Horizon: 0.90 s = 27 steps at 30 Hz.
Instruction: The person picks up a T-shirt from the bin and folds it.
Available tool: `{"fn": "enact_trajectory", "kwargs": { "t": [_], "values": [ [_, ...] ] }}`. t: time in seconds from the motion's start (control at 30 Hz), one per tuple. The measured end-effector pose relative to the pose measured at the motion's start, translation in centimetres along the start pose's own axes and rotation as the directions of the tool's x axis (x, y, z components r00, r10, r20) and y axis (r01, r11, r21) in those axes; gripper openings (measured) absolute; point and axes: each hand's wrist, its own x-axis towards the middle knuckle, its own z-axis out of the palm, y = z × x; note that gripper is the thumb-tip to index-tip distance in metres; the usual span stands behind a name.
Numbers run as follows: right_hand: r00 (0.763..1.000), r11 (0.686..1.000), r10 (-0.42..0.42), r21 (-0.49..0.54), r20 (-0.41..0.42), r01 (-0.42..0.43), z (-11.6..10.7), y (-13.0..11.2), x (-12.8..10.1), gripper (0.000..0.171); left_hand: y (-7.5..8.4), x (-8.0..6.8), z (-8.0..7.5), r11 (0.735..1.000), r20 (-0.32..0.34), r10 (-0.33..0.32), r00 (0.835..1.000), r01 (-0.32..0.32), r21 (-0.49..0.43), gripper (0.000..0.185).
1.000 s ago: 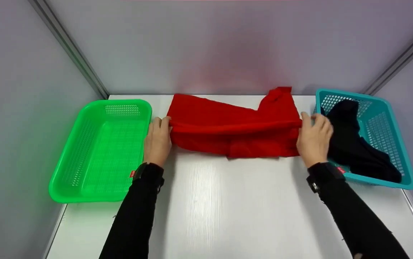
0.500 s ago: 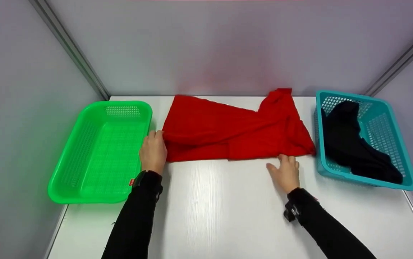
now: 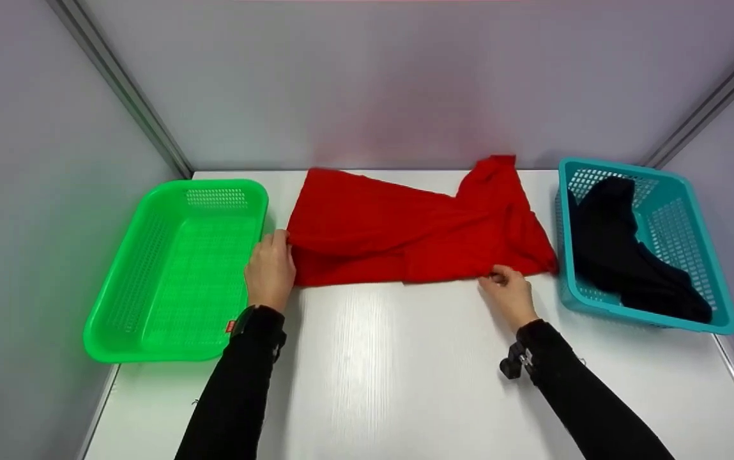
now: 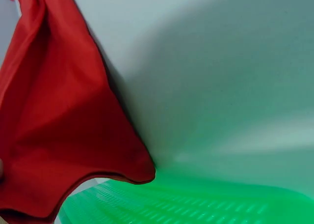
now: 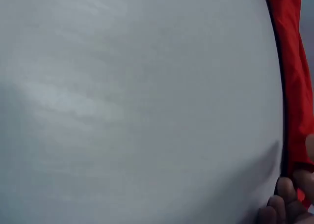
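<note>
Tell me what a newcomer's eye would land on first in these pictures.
First the red cloth, spread across the back middle of the white table, with the left hand gripping its left edge and the right hand pinching its near edge. Next the two baskets flanking it: a bright green basket on the left, and a teal basket on the right holding a black garment.

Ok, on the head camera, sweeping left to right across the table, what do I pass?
green basket → left hand gripping the red cloth's left edge → red cloth → right hand pinching its near edge → teal basket holding a black garment.
</note>
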Motion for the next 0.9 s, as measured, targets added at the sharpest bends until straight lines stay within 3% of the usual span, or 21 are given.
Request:
{"fn": "enact_trajectory", "kwargs": {
  "t": [0.13,0.23,0.3,0.43,0.57,0.67,0.77,0.83,0.9],
  "values": [
    [0.997,0.995,0.048,0.085,0.059,-0.053,0.0,-0.2,0.2,0.045,0.0,-0.2,0.0,1.000,0.020,0.002,1.000,-0.002,-0.030,0.015],
    [0.999,0.970,0.041,0.241,-0.006,-0.039,-0.5,-1.3,0.0,0.034,-0.1,-0.3,-0.2,0.999,0.022,-0.003,1.000,0.003,-0.043,0.018],
    [0.997,0.952,0.001,0.305,-0.073,0.021,-1.2,-2.7,-0.4,0.029,-0.1,-0.2,-0.4,0.999,0.010,-0.008,1.000,0.008,-0.049,0.020],
    [0.971,0.951,-0.103,0.265,-0.214,0.159,-3.6,-5.9,-1.7,0.029,-0.1,-0.1,-1.3,0.998,-0.058,-0.007,0.998,0.003,-0.066,0.019],
    [0.965,0.966,-0.075,0.221,-0.251,0.133,-6.6,-8.0,-2.9,0.032,-0.2,-0.2,-2.3,0.994,-0.130,0.026,0.991,-0.040,-0.101,0.013],
    [0.991,0.985,-0.011,0.169,-0.132,0.033,-8.3,-7.3,-3.5,0.041,-0.5,-0.7,-2.8,0.985,-0.099,0.113,0.989,-0.124,-0.119,0.010],
    [0.998,0.986,0.005,0.168,0.065,-0.015,-8.7,-4.5,-3.8,0.051,-1.0,-1.6,-3.2,0.964,0.029,0.238,0.971,-0.232,-0.131,0.008],
    [0.982,0.983,-0.043,0.184,0.185,0.008,-8.5,-2.1,-4.1,0.057,-1.3,-2.3,-3.3,0.948,0.129,0.302,0.945,-0.283,-0.143,0.008],
    [0.955,0.982,-0.181,0.104,0.237,0.160,-7.9,0.4,-4.4,0.062,-1.6,-2.8,-3.3,0.940,0.201,0.331,0.922,-0.304,-0.153,0.010]
  ]
}}
